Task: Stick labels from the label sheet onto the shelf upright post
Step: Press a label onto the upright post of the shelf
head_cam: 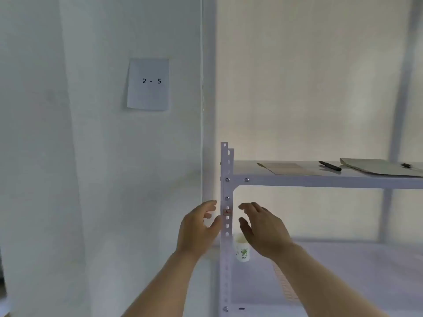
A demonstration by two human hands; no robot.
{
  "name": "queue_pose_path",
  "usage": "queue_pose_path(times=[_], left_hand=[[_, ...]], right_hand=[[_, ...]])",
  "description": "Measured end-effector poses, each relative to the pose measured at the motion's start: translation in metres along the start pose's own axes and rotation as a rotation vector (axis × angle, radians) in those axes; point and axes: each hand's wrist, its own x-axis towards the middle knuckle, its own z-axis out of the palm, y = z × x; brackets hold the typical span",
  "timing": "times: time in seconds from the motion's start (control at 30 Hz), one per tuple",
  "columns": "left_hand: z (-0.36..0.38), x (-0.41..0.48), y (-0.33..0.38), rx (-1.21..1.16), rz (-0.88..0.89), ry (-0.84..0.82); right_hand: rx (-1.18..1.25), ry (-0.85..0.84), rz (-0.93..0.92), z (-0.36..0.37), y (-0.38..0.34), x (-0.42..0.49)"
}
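Note:
The white slotted shelf upright post [227, 252] stands in the middle of the view. A small reddish label [226, 211] sits on its front face just below a bolt. My left hand [199, 227] is open on the left side of the post, its thumb close to the post's edge near the label. My right hand [261, 227] is open on the right side, fingers apart, a little away from the post. Neither hand holds anything. A label sheet [285, 284] with rows of reddish labels lies on the lower shelf, partly hidden by my right forearm.
A paper cup [243, 251] with a green leaf print stands on the lower shelf just right of the post. The upper shelf [320, 180] carries a flat sheet [288, 168], a black pen [330, 166] and a folder [380, 167]. A paper note reading "2 - 5" [148, 84] hangs on the left wall.

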Motion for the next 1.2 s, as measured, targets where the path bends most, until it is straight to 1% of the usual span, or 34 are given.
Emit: queue_pose_path(times=[0.03,0.1,0.23,0.37,0.53,0.63,0.8,0.93,1.2], left_hand=[[0.005,0.003,-0.002,-0.085,-0.02,0.024],[0.011,0.007,0.0,-0.162,-0.064,0.037],[0.022,0.013,-0.004,-0.232,-0.097,0.074],[0.03,0.021,-0.013,-0.338,-0.098,0.123],[0.037,0.035,-0.03,-0.508,-0.112,0.033],[0.038,0.041,-0.039,-0.561,-0.091,-0.022],[0.044,0.042,-0.045,-0.67,-0.1,-0.148],[0.047,0.044,-0.047,-0.744,-0.093,-0.186],[0.052,0.045,-0.043,-0.773,-0.135,-0.162]], right_hand=[[0.042,-0.005,0.015,0.002,0.004,0.002],[0.102,0.011,0.013,0.008,0.009,0.006],[0.221,-0.001,0.072,0.024,0.014,0.019],[0.574,0.005,0.209,0.041,0.01,0.03],[1.07,0.012,0.444,0.046,-0.012,0.038],[1.259,0.031,0.514,0.045,-0.02,0.038],[1.465,0.068,0.658,0.055,-0.023,0.037],[1.516,0.066,0.696,0.059,-0.026,0.039],[1.688,-0.025,0.698,0.064,-0.021,0.044]])
